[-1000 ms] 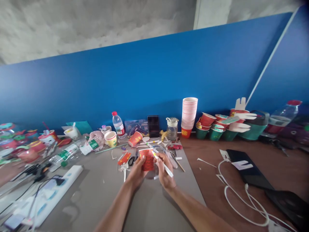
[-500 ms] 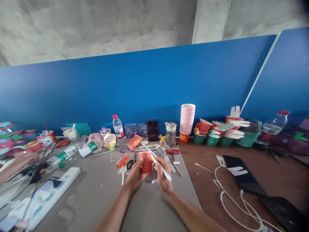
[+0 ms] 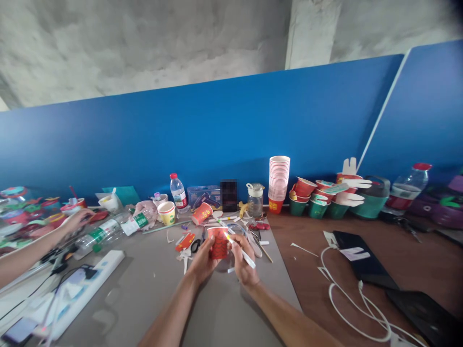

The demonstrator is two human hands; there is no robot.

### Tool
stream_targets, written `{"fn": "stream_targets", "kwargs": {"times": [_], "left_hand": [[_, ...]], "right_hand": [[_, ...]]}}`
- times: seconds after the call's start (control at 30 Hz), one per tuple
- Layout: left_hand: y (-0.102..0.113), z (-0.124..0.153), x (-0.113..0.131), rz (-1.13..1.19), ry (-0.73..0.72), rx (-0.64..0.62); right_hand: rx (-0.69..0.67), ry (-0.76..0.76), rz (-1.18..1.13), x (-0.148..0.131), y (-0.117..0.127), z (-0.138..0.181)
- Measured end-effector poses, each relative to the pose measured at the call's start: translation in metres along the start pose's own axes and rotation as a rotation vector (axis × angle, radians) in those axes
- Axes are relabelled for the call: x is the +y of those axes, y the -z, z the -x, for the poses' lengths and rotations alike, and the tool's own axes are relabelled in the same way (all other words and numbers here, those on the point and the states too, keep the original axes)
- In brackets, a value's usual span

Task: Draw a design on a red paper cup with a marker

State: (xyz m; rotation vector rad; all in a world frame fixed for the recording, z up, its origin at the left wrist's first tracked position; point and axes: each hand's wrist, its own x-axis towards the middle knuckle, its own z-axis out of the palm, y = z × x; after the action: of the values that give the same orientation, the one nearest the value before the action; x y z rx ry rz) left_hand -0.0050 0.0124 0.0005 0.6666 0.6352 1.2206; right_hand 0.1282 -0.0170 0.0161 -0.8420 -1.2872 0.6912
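Observation:
My left hand [image 3: 203, 256] is closed around a red paper cup [image 3: 219, 245] with dark curved lines drawn in rows on its side. In my right hand [image 3: 245, 264] a white marker [image 3: 247, 259] is gripped like a pen, its tip at the cup's right upper side. Whether the tip touches the cup I cannot tell. Behind and beside the cup lie paper scraps, a red cut piece [image 3: 185, 242] and black-handled scissors [image 3: 196, 246], partly covered by my left hand. A red cup [image 3: 201, 213] rests on its side farther back.
A tall cup stack [image 3: 279, 185], a lidded glass jar [image 3: 255, 200] and a red-capped bottle [image 3: 178, 193] line the blue partition [image 3: 217, 130]. Decorated cups [image 3: 318, 205] stand right. A power strip [image 3: 88, 294] lies left, a white cable [image 3: 334, 299] right. Another person's arm [image 3: 39, 248] reaches in left.
The other person's hand at the left has moved farther in, toward the back and right. My hands, the cup and the marker keep nearly the same place. The view has shifted slightly.

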Motion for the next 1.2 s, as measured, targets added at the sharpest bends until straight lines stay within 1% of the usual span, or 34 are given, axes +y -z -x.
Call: {"fn": "stream_targets", "kwargs": {"times": [0.17,0.3,0.43,0.57,0.8,0.97,1.2], "left_hand": [[-0.0027,0.0003,0.0006,0.018,0.008,-0.011],[-0.0027,-0.0005,-0.0001,0.035,0.023,-0.006],[-0.0043,0.0,-0.001,0.02,0.021,0.011],[-0.0052,-0.0002,-0.0011,0.029,0.035,-0.001],[-0.0038,0.001,0.0005,0.023,0.043,0.022],[-0.0026,-0.0009,-0.0002,0.022,0.059,0.003],[-0.0036,-0.0023,-0.0004,0.038,0.08,0.01]], "right_hand": [[0.021,-0.012,-0.002,0.001,0.0,-0.0012],[0.034,0.03,0.016,0.0036,0.0015,-0.0031],[0.039,0.028,0.037,0.0,0.0032,-0.0032],[0.059,0.026,0.046,-0.0037,0.0035,-0.0041],[0.013,0.004,-0.016,0.0017,0.0017,-0.0016],[0.05,0.018,0.009,0.0018,0.0027,-0.0045],[0.069,0.017,0.037,-0.0033,0.0035,-0.0091]]}}
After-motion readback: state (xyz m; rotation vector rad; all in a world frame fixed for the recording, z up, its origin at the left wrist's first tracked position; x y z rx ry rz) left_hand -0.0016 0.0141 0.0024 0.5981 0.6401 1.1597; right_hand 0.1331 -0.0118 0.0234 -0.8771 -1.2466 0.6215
